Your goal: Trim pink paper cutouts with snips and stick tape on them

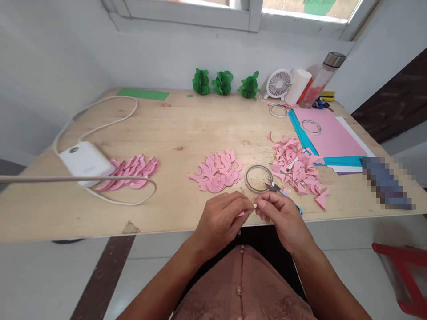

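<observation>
At the table's front edge, my left hand [224,218] is closed on a pink paper piece [240,214], most of it hidden by the fingers. My right hand [282,215] is pinched at a tiny white bit [255,206] where the fingertips of both hands meet. What that bit is, I cannot tell. Just beyond the hands lie a roll of tape [246,178] and scissors [274,187] with light blue handles. A heap of curved pink paper cutouts [218,171] sits ahead of my left hand. Pink paper scraps [296,162] are scattered ahead of my right.
Folded pink pieces [143,171] lie left, beside a white power adapter [87,162] with looping cable. Three green paper figures [223,83], a small fan [279,83] and a bottle [322,80] stand at the back. Coloured sheets [340,133] lie right; a red stool [405,262] is below.
</observation>
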Motion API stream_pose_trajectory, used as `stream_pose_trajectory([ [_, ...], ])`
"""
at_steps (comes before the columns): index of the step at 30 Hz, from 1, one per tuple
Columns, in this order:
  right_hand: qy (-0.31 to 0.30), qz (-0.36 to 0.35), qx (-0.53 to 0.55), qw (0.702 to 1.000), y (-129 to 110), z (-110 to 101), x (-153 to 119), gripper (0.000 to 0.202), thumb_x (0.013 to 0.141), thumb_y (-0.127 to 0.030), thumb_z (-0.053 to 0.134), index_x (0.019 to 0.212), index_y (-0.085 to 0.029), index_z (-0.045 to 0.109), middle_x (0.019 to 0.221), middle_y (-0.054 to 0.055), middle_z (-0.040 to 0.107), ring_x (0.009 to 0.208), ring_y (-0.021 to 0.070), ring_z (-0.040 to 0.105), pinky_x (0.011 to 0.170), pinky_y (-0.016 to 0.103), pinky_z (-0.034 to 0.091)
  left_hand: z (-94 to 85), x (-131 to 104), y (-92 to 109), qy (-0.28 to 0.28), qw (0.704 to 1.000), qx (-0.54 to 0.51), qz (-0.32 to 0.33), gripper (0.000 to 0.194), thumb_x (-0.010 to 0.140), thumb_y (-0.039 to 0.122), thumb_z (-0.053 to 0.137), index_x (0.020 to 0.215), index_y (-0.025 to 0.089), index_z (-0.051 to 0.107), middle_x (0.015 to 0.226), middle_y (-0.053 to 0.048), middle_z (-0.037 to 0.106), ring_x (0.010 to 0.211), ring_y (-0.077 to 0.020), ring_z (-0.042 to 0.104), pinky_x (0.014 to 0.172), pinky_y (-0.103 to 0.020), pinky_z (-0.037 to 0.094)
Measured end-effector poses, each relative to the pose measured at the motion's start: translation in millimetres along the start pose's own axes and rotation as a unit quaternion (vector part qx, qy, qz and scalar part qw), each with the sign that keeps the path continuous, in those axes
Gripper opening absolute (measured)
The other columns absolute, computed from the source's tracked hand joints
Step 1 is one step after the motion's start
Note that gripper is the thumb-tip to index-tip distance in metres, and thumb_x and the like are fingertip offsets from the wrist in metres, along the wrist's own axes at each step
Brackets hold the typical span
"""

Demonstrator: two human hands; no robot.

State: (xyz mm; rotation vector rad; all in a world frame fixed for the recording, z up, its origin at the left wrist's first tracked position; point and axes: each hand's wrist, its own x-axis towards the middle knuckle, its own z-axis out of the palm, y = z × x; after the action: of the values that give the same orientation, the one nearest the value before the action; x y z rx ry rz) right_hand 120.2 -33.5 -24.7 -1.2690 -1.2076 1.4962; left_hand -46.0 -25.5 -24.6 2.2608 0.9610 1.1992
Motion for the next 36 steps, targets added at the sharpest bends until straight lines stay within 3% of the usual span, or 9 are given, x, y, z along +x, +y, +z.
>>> stream_pose_trajectory([
  [7,0.01,0.003,-0.028,1.0,-1.8,1.9,1.0,0.018,0.079,-0.029,0.057,0.066,-0.018,0.054,0.06,-0.004,0.046,0.056,0.0094,0.038,0.054,0.023,0.03,-1.1,-0.9,-0.5,-0.063,0.997,0.0,-0.033,0.013,0.086,0.012,0.047,0.08,0.017,0.057,0.076,-0.004,0.064,0.068,-0.0124,0.057,0.062,-0.023,0.043],
  [13,0.033,0.003,-0.033,0.999,-3.0,2.7,1.1,0.017,0.076,-0.029,0.058,0.064,-0.018,0.054,0.058,-0.004,0.045,0.056,0.0094,0.038,0.053,0.022,0.031,-2.2,-1.5,4.4,-0.058,0.995,-0.039,-0.069,0.014,0.086,0.012,0.047,0.078,0.017,0.057,0.074,-0.003,0.063,0.069,-0.0123,0.056,0.063,-0.023,0.042],
  [16,0.046,-0.005,-0.027,0.999,0.5,1.9,2.4,0.017,0.076,-0.028,0.059,0.064,-0.018,0.055,0.058,-0.004,0.046,0.055,0.0091,0.038,0.053,0.022,0.031,-3.5,-0.5,6.6,-0.052,0.985,-0.083,-0.14,0.013,0.084,0.013,0.05,0.074,0.017,0.058,0.071,-0.001,0.062,0.064,-0.0108,0.052,0.059,-0.022,0.039],
  [19,0.065,-0.005,-0.011,0.998,5.3,0.9,2.9,0.017,0.076,-0.03,0.06,0.065,-0.018,0.056,0.059,-0.004,0.048,0.055,0.0092,0.039,0.053,0.022,0.031,-5.0,2.6,7.6,-0.055,0.947,-0.155,-0.275,0.009,0.08,0.019,0.057,0.072,0.017,0.061,0.064,0.002,0.056,0.053,-0.0084,0.044,0.049,-0.02,0.034],
  [22,0.075,-0.003,0.015,0.997,8.0,0.5,1.6,0.018,0.077,-0.033,0.061,0.067,-0.018,0.057,0.058,-0.004,0.049,0.054,0.0093,0.039,0.053,0.022,0.031,-5.3,6.0,7.3,-0.056,0.875,-0.285,-0.388,0.011,0.076,0.025,0.062,0.071,0.016,0.06,0.055,0.006,0.047,0.042,-0.0054,0.034,0.039,-0.018,0.028],
  [25,0.076,-0.009,0.034,0.997,7.5,0.7,-0.2,0.02,0.077,-0.034,0.063,0.068,-0.018,0.058,0.058,-0.003,0.05,0.054,0.01,0.04,0.053,0.022,0.032,-4.6,6.8,6.2,-0.061,0.806,-0.393,-0.438,0.013,0.074,0.028,0.064,0.073,0.016,0.058,0.052,0.007,0.045,0.037,-0.0037,0.029,0.032,-0.016,0.022],
  [27,0.078,-0.016,0.041,0.996,6.3,0.9,-0.9,0.02,0.077,-0.035,0.063,0.068,-0.018,0.058,0.059,-0.002,0.051,0.055,0.0104,0.041,0.054,0.023,0.034,-4.1,5.8,4.9,-0.068,0.781,-0.436,-0.442,0.014,0.074,0.027,0.064,0.075,0.015,0.058,0.054,0.006,0.05,0.035,-0.0028,0.031,0.031,-0.016,0.022],
  [31,0.07,-0.044,0.033,0.996,3.7,0.8,-0.4,0.018,0.079,-0.035,0.061,0.071,-0.019,0.06,0.061,-0.001,0.053,0.06,0.0119,0.045,0.057,0.023,0.037,-3.3,4.0,2.0,-0.08,0.763,-0.459,-0.448,0.014,0.072,0.025,0.064,0.078,0.015,0.058,0.064,0.003,0.06,0.035,-0.0019,0.035,0.031,-0.016,0.024],
  [36,0.031,-0.117,-0.026,0.992,0.4,-0.3,1.0,0.016,0.085,-0.034,0.055,0.083,-0.022,0.066,0.086,0.003,0.063,0.082,0.0172,0.055,0.076,0.029,0.043,-2.5,5.5,0.2,-0.082,0.774,-0.436,-0.452,0.022,0.068,0.027,0.068,0.084,0.015,0.058,0.064,0.005,0.054,0.038,-0.0028,0.035,0.029,-0.014,0.024],
])
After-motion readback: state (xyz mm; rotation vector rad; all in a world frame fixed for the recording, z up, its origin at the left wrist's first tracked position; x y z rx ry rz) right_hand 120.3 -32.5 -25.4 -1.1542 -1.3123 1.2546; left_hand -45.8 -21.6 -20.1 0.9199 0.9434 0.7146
